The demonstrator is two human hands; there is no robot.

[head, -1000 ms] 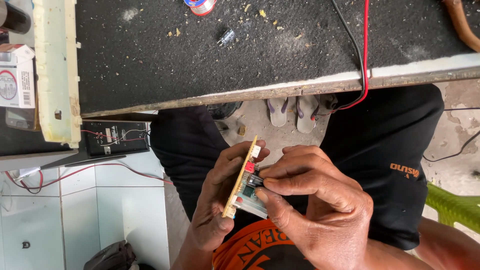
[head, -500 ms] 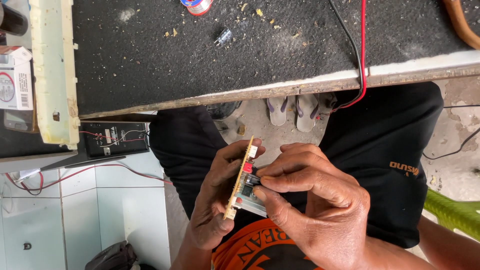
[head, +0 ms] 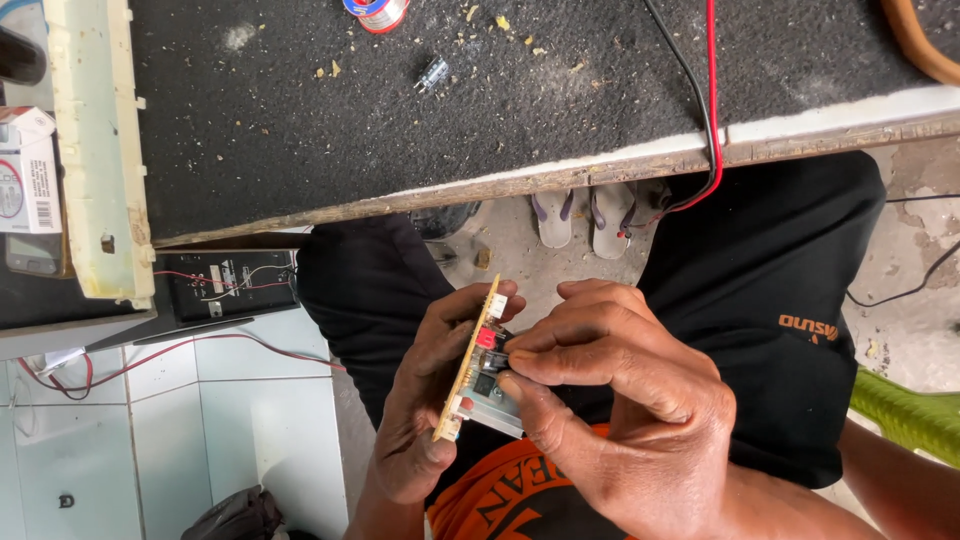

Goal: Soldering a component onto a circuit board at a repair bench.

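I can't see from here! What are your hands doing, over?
Left hand grips circuit board edge-on. Right hand fingers pinch small parts on its face. Nothing blocking; workbench beyond, over.

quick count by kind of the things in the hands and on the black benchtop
tan circuit board held edge-on: 1
hands on it, left hand and right hand: 2
solder spool: 1
small loose capacitor: 1
red and black cable pair: 1
total: 6
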